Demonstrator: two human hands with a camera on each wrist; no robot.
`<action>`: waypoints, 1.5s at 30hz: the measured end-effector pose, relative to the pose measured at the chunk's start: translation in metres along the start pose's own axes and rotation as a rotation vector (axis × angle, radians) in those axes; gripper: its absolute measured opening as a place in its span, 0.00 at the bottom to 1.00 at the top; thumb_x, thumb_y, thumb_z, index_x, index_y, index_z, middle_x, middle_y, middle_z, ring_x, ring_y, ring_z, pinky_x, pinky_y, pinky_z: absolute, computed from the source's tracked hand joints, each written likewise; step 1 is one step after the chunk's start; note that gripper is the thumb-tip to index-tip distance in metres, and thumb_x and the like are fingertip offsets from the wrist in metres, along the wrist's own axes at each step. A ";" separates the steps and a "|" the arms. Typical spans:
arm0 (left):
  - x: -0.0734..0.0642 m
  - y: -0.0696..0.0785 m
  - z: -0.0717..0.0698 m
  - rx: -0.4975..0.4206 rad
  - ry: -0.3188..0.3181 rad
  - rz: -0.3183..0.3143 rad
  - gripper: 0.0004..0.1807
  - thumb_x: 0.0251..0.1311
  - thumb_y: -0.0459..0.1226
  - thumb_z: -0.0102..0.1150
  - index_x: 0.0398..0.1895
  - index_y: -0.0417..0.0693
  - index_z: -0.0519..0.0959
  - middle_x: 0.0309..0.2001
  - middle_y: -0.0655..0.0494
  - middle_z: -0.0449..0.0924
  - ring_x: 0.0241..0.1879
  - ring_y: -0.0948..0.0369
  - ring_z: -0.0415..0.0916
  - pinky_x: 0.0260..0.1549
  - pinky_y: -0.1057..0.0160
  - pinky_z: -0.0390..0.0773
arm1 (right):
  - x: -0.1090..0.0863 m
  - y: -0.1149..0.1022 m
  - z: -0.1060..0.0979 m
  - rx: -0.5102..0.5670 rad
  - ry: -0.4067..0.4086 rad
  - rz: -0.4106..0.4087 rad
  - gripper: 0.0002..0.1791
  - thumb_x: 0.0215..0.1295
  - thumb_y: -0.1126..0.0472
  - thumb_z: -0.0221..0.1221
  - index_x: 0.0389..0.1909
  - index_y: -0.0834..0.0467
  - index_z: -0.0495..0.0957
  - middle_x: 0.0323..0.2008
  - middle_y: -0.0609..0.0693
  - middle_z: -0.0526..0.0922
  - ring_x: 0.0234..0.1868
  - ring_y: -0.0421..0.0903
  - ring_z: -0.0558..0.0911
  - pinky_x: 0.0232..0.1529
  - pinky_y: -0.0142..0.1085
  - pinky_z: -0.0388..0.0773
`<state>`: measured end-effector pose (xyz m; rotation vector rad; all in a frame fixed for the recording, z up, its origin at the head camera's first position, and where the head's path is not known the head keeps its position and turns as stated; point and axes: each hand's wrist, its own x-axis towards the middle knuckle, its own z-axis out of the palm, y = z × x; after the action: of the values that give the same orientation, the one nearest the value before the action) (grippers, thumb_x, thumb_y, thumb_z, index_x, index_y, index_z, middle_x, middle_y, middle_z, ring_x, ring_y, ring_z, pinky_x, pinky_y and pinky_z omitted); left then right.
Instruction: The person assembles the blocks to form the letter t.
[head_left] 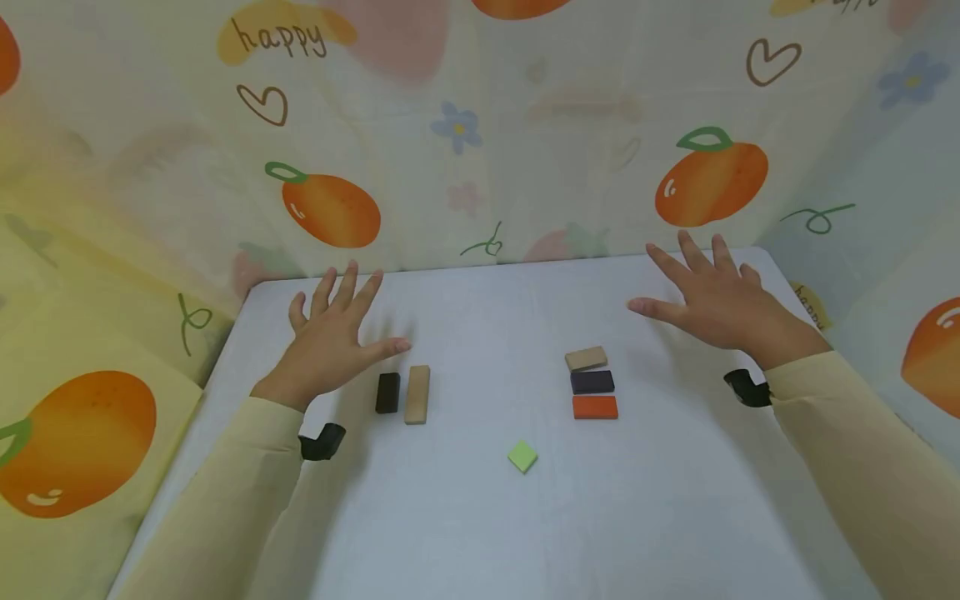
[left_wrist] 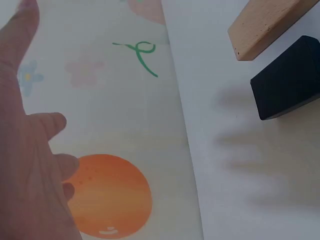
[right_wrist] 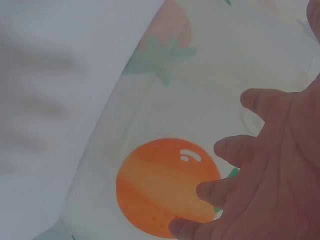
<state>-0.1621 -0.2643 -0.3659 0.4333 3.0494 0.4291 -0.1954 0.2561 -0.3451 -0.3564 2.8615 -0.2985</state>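
Observation:
My left hand (head_left: 330, 342) hovers over the left side of the white table, fingers spread, holding nothing. Nearest to its thumb lie a black block (head_left: 387, 392) and a longer light wooden block (head_left: 417, 395), side by side; both also appear at the upper right of the left wrist view. Over the far right of the table my right hand (head_left: 723, 304) is spread too, with nothing in it. To its left sit a light wooden block (head_left: 586, 359), a dark block (head_left: 592, 382) and an orange block (head_left: 596, 407), one below another. A small green square piece (head_left: 522, 457) lies nearer the front, between the groups.
The white tabletop (head_left: 465, 525) ends at a patterned cloth (head_left: 480, 200) hanging behind it. More of this cloth, printed with oranges, encloses the left and right sides. Dark straps show near both wrists.

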 end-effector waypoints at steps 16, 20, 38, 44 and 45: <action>-0.006 -0.005 0.004 -0.577 0.071 0.211 0.60 0.66 0.80 0.44 0.91 0.54 0.51 0.87 0.45 0.49 0.84 0.40 0.40 0.71 0.19 0.40 | -0.009 0.001 0.001 0.168 0.018 -0.046 0.56 0.78 0.27 0.53 0.91 0.52 0.40 0.87 0.68 0.34 0.83 0.75 0.38 0.66 0.87 0.40; -0.006 -0.010 0.011 -0.778 0.051 0.216 0.57 0.70 0.77 0.43 0.91 0.55 0.49 0.86 0.43 0.54 0.82 0.39 0.48 0.70 0.23 0.56 | -0.012 0.002 0.003 0.210 0.030 -0.080 0.54 0.80 0.32 0.55 0.90 0.55 0.42 0.87 0.68 0.38 0.83 0.75 0.43 0.69 0.84 0.42; -0.017 0.005 0.052 -0.930 -0.131 0.032 0.39 0.85 0.64 0.22 0.92 0.62 0.46 0.84 0.40 0.57 0.77 0.32 0.60 0.57 0.30 0.79 | -0.024 0.001 0.044 0.434 0.065 -0.172 0.42 0.85 0.44 0.57 0.86 0.62 0.56 0.83 0.66 0.57 0.82 0.68 0.54 0.76 0.72 0.55; -0.022 0.014 0.064 -0.904 -0.217 -0.053 0.41 0.84 0.65 0.25 0.92 0.60 0.43 0.85 0.39 0.52 0.78 0.34 0.59 0.56 0.34 0.82 | -0.027 -0.004 0.066 0.498 0.066 -0.158 0.39 0.85 0.43 0.57 0.85 0.61 0.61 0.81 0.65 0.63 0.77 0.68 0.64 0.72 0.71 0.65; -0.023 0.015 0.065 -0.903 -0.229 -0.065 0.42 0.84 0.66 0.26 0.92 0.60 0.42 0.85 0.39 0.52 0.79 0.35 0.58 0.56 0.34 0.82 | -0.027 -0.005 0.070 0.506 0.066 -0.156 0.39 0.85 0.42 0.57 0.84 0.61 0.62 0.80 0.65 0.64 0.76 0.67 0.65 0.71 0.70 0.67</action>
<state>-0.1317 -0.2396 -0.4243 0.2870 2.3020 1.5034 -0.1504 0.2466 -0.4042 -0.4702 2.6902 -1.0509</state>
